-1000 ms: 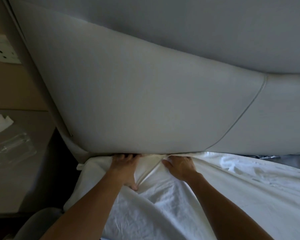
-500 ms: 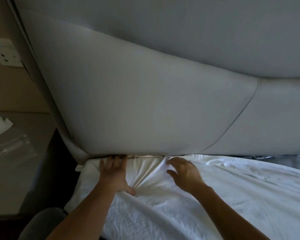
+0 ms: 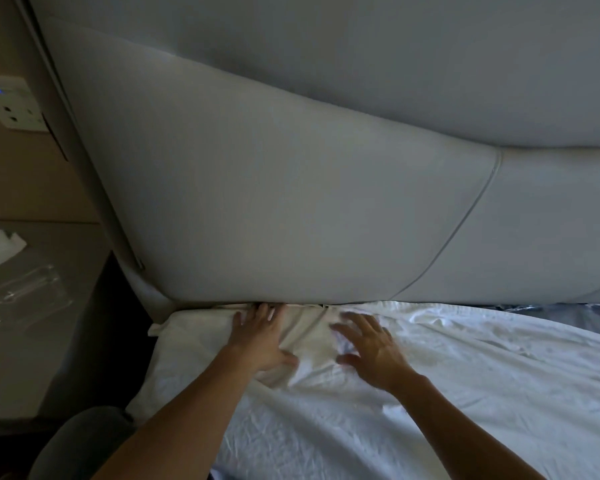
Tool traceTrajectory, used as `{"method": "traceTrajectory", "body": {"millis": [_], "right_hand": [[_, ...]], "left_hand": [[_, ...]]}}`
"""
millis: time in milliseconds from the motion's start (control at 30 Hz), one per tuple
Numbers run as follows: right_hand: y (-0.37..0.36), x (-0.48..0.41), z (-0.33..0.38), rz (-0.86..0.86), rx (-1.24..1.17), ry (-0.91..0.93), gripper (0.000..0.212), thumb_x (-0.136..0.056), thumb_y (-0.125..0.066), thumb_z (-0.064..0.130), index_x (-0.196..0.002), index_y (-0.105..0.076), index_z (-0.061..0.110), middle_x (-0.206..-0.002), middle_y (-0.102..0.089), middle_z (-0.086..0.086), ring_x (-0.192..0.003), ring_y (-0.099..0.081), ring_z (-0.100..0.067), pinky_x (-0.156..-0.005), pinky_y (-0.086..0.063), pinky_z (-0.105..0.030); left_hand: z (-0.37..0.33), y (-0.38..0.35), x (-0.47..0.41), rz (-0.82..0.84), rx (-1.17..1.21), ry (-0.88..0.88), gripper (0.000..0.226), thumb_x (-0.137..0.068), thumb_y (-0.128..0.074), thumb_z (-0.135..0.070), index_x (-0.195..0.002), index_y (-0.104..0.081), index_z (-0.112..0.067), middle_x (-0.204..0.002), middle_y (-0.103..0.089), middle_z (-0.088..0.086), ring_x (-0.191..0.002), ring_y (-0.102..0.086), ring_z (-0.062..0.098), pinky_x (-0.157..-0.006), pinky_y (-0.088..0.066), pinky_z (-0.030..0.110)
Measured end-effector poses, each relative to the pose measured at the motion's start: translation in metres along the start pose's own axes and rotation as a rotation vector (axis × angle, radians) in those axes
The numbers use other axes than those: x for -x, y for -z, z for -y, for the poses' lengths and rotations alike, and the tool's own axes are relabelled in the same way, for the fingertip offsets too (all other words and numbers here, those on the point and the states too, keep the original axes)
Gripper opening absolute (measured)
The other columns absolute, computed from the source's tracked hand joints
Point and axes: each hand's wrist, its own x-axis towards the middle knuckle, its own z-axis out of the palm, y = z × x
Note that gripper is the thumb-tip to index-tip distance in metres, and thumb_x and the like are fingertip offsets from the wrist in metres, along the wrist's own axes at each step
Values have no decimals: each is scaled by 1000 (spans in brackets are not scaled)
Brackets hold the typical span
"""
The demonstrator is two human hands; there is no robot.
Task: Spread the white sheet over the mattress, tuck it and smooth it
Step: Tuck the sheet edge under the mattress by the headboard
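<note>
The white sheet (image 3: 447, 382) lies wrinkled over the mattress, its top edge at the foot of the padded headboard (image 3: 274, 202). My left hand (image 3: 260, 337) lies flat on the sheet near the mattress's left corner, fingertips reaching the gap under the headboard. My right hand (image 3: 371, 348) is beside it, fingers spread, palm down just on or above the sheet. Folds run between the two hands. At the far right a strip of bare dark mattress (image 3: 586, 313) shows past the sheet's edge.
A bedside table (image 3: 25, 341) stands left of the bed with a white tissue (image 3: 0, 244) and clear plastic wrapping (image 3: 28, 292) on it. A wall socket plate (image 3: 13, 105) with a small blue light is above it. A dark gap separates table and mattress.
Both hands have drawn back from the headboard gap toward me. The right hand has opened and spread over the sheet; the left has flattened with fingertips still at the gap.
</note>
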Motion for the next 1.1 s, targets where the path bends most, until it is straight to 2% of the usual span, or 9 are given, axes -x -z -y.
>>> {"method": "traceTrajectory", "body": {"millis": [133,200,333,467,533,633,800,1000,1100], "right_hand": [[-8,-14,6,-154,57,40,24,-54,-92,9,-69,-74,13,-72,-68,-3,-68,-66,-23,-60,-56,-31],[-9,-16,13,-146,26,55,26,-53,-90,3,-63,-68,12,-64,-62,-2,-58,-61,-22,-52,-52,-26],[-9,0,10,128,-61,138,7,-80,-69,6,-78,-68,12,-79,-64,-6,-73,-62,-24,-66,-51,-27],[6,-6,7,484,-69,113,14,-89,-62,16,-87,-71,26,-90,-68,9,-78,-57,-3,-72,-38,-10],[14,-21,5,332,-108,63,10,-91,-66,22,-96,-72,28,-108,-68,10,-95,-59,-3,-84,-43,-16],[10,-40,-3,82,65,-46,39,-96,-57,39,-131,-59,23,-139,-55,5,-129,-49,-15,-106,-38,-32],[-16,-42,-14,191,198,-165,57,-100,-35,51,-150,-35,23,-152,-42,7,-140,-35,-14,-114,-23,-39],[-31,-81,-16,224,143,-418,64,-94,-21,67,-126,-62,29,-127,-66,-4,-127,-52,-25,-108,-33,-39],[-26,-94,-20,328,55,-426,66,-94,-22,69,-134,-57,31,-139,-57,-6,-131,-47,-27,-110,-34,-38]], "left_hand": [[-7,-14,0,5,-53,66,134,-56,-73,-74,-154,3,-23,-160,-2,10,-148,-2,33,-117,-11,54],[-3,-17,1,18,-99,72,142,-52,-74,-75,-154,8,-20,-160,1,10,-148,0,33,-117,-10,55],[-2,-14,2,26,-88,18,138,-52,-73,-75,-153,5,-24,-159,1,9,-147,-2,34,-115,-10,58],[-7,-8,-5,-91,72,-38,112,-61,-64,-78,-149,-15,-31,-151,-23,-2,-140,-23,27,-113,-21,52],[-5,-10,-7,-135,61,-39,110,-59,-66,-77,-147,-18,-34,-149,-27,-6,-138,-27,25,-112,-23,49],[1,-14,-8,-103,41,-6,120,-49,-69,-79,-147,-16,-35,-150,-27,-5,-139,-25,26,-115,-16,47],[19,-6,-18,-33,-31,51,125,-36,-63,-87,-141,-24,-31,-148,-31,-5,-138,-28,26,-112,-19,46],[31,-2,-23,72,-39,97,130,-41,-54,-95,-146,-20,-25,-157,-24,-1,-143,-22,28,-115,-15,49],[31,-3,-21,104,-27,158,141,-36,-51,-98,-150,-13,-24,-160,-16,1,-146,-13,29,-118,-7,50]]}}
